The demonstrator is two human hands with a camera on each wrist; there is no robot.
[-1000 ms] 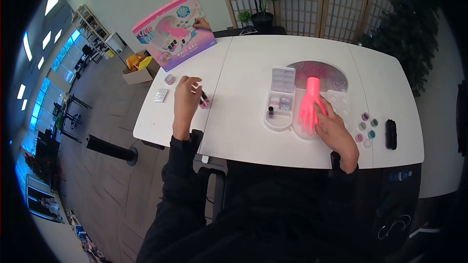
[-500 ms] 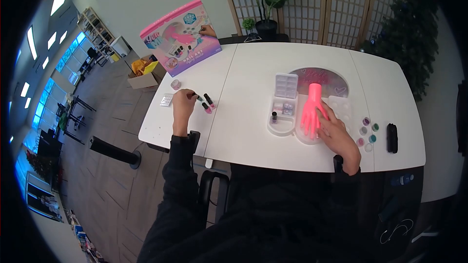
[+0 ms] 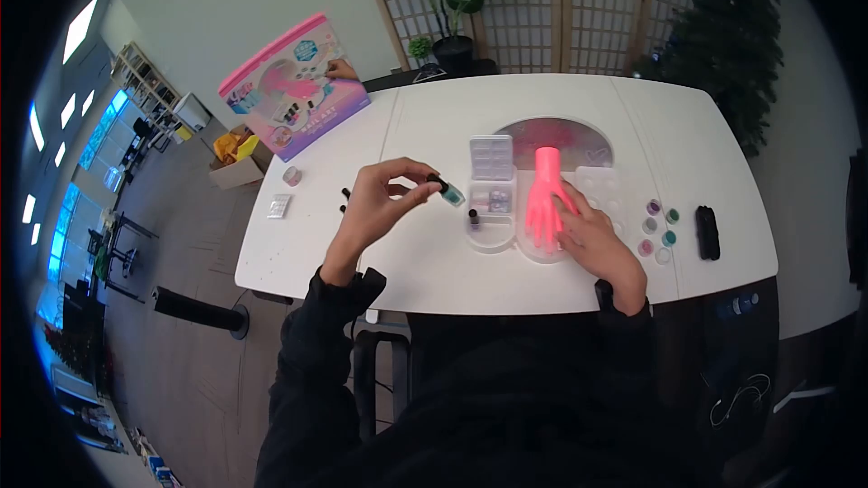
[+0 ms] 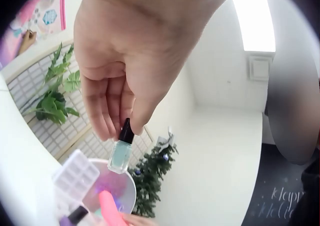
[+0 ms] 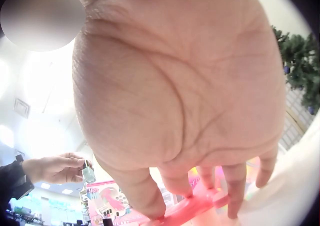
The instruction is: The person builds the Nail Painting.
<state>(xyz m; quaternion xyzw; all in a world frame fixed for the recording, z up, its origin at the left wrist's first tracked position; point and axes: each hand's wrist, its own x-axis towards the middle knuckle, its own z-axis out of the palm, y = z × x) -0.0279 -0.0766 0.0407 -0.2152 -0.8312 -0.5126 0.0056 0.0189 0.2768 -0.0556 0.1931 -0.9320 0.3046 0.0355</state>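
My left hand pinches a small bottle of teal nail polish by its black cap, held above the table to the left of the white tray. The bottle hangs tilted, with its glass end pointing away from the fingers. My right hand rests on the right side of a pink model hand, its fingers loosely extended over the pink fingers. The model hand lies on the white tray, in front of a semicircular mirror-like panel. Another dark-capped polish bottle stands in the tray's left part.
Several small glitter pots and a black case lie on the right of the table. A nail art box stands at the back left, near a small round pot and a silvery sheet. Polish bottles sit partly hidden behind my left hand.
My left hand has picked up the teal polish bottle from the left side and carried it right, toward the tray. My right hand stays on the pink model hand.
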